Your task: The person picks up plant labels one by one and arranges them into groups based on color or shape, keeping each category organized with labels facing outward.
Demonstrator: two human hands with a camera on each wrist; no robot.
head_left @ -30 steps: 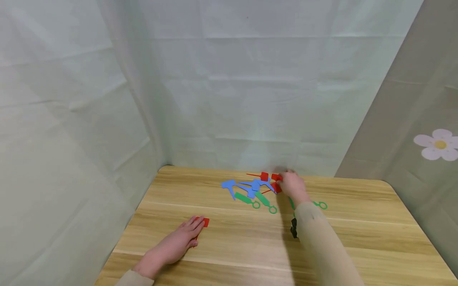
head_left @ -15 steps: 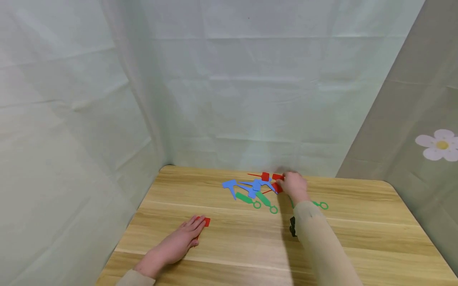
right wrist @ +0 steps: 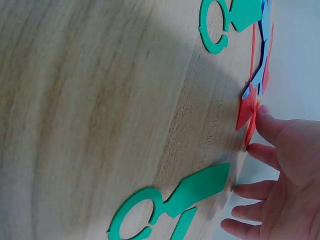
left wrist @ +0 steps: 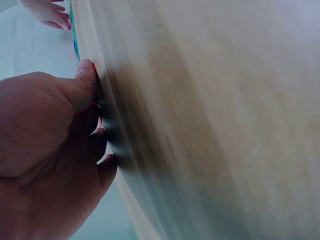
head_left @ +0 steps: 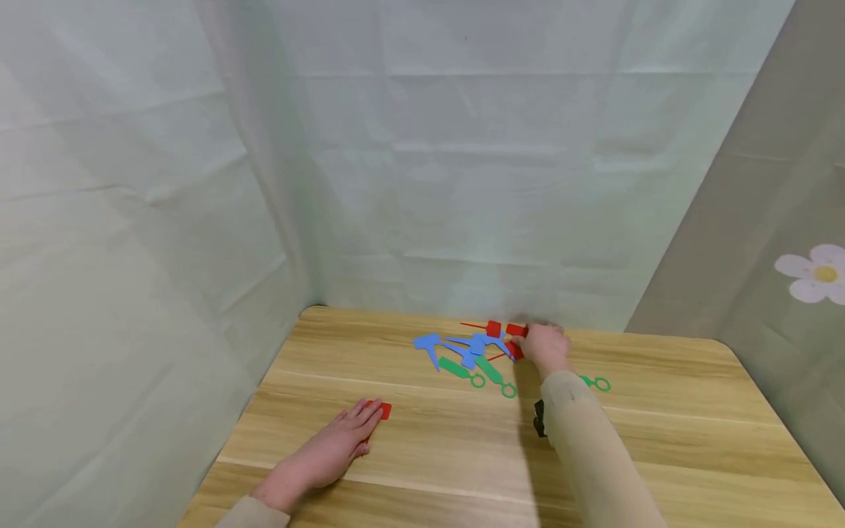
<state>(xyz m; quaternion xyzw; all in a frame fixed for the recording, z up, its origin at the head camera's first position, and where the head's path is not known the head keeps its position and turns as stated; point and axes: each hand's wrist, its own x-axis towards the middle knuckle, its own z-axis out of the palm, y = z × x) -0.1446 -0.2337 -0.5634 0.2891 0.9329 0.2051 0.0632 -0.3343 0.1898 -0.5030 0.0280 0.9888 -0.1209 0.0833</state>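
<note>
My left hand [head_left: 330, 449] rests on the table with its fingers laid over a red plant label [head_left: 386, 411], whose square head shows past the fingertips. At the table's back my right hand [head_left: 548, 347] pinches a red plant label [right wrist: 252, 131] between thumb and index finger, the other fingers spread apart. A second red label [head_left: 517, 350] lies right by these fingertips. To its left lie another red label [head_left: 493, 328], several blue T-shaped labels [head_left: 428, 342], and green ring-ended labels [head_left: 491, 370]. In the right wrist view a green ring label [right wrist: 200, 189] lies below the hand.
The wooden table [head_left: 422, 455] meets a pale curtain [head_left: 462, 220] at its back edge, close behind the right hand. A green ring [head_left: 601, 384] shows right of the right sleeve. A small black object [head_left: 540, 418] shows at that sleeve's left side.
The right hand has shifted slightly, staying at the red labels. The left hand stays on its label. The head view has shifted a little.
</note>
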